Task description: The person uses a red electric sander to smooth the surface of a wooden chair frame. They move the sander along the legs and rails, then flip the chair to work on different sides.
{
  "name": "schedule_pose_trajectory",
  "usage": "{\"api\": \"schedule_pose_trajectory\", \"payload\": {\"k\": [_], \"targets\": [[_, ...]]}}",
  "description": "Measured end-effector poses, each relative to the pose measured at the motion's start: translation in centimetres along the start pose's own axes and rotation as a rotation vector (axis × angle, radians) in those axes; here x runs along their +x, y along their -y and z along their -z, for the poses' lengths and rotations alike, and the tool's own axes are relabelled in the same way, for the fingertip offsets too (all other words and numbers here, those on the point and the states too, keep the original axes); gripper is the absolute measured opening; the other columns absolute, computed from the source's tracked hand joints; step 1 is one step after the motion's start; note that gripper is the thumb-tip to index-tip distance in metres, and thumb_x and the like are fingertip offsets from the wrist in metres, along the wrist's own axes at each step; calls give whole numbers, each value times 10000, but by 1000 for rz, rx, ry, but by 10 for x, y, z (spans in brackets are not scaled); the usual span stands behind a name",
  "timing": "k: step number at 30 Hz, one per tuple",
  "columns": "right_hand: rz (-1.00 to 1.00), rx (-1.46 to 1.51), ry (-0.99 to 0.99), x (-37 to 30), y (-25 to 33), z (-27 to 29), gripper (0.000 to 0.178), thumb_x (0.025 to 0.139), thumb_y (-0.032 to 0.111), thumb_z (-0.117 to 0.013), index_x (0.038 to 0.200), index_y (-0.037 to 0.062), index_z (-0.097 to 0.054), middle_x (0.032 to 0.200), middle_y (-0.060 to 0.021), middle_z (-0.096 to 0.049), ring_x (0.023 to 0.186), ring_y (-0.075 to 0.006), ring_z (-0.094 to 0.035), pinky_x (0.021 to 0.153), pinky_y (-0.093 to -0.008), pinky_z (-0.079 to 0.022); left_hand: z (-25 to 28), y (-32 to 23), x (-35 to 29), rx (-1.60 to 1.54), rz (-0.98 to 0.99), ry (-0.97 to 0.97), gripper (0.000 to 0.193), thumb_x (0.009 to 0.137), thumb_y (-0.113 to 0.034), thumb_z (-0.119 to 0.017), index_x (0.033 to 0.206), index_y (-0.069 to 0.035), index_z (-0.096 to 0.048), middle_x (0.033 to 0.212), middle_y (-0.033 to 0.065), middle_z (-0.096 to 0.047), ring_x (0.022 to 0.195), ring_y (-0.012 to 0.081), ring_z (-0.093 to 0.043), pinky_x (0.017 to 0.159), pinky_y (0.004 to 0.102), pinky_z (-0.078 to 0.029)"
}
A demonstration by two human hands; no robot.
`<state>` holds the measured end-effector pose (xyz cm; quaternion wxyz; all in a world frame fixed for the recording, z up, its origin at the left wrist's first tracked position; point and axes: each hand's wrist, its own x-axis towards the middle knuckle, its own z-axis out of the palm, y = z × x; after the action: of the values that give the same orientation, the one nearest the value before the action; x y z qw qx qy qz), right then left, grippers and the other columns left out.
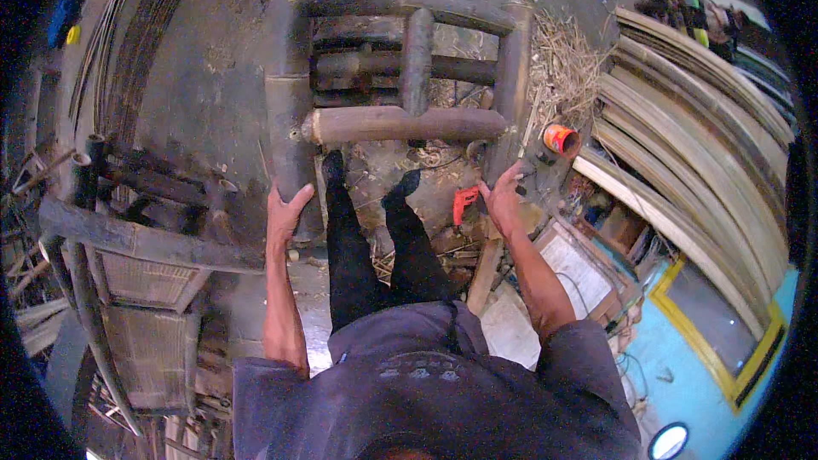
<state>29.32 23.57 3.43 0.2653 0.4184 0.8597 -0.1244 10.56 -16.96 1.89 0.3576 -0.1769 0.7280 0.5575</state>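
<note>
A frame of thick dark bamboo poles (pixel 409 124) stands in front of me, with crossbars and a short upright piece joined between two long side poles. My left hand (pixel 290 209) grips the near end of the left side pole, thumb on its inner side. On the right side pole, my right hand (pixel 501 201) is wrapped round the near end. The undersides of both hands are hidden. Just inside the right hand lies a red pistol-shaped tool (pixel 463 204). My legs extend beneath the near crossbar.
An orange can (pixel 561 140) lies tipped beside a heap of bamboo shavings (pixel 562 64). Long split bamboo strips (pixel 699 153) are stacked at the right. To the left stands bamboo furniture with woven panels (pixel 145 277). Thin strips (pixel 141 34) lie at the far left.
</note>
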Motion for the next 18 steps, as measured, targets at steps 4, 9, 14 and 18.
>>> {"api": "schedule_pose_trajectory", "payload": {"k": [4,9,14,18], "targets": [[-118,33,117,-17,38,11,1088,827,400,-656,1408,-44,149,1219,-421,-415,1019,-500,-535,863,-490,-474,18,-1,10,45,-43,-17,629,750,-318,-730,1222,24,-494,1102,139,-598,978,219,-569,871,342,-438],[-22,37,-14,-16,14,-6,1108,814,442,-654,1427,19,166,1280,-425,-357,1045,-522,-515,868,-508,-468,6,12,8,314,-129,-235,682,788,-406,-695,1275,13,-466,1191,194,-562,1073,291,-555,917,388,-424],[-107,190,57,-12,24,10,1012,855,483,-572,1439,20,112,1375,-361,-317,1171,-484,-454,976,-480,-396,-38,-13,-9,629,4,-628,783,785,-549,-640,1320,-19,-424,1295,181,-505,1138,366,-517,924,452,-421],[-132,543,26,6,-10,-12,858,884,557,-482,1443,-6,-153,1382,-319,-356,1276,-426,-377,1056,-436,-315,-42,-20,-13,694,46,-673,781,793,-573,-612,1322,-33,-419,1297,171,-509,1138,358,-520,899,466,-433]]}}
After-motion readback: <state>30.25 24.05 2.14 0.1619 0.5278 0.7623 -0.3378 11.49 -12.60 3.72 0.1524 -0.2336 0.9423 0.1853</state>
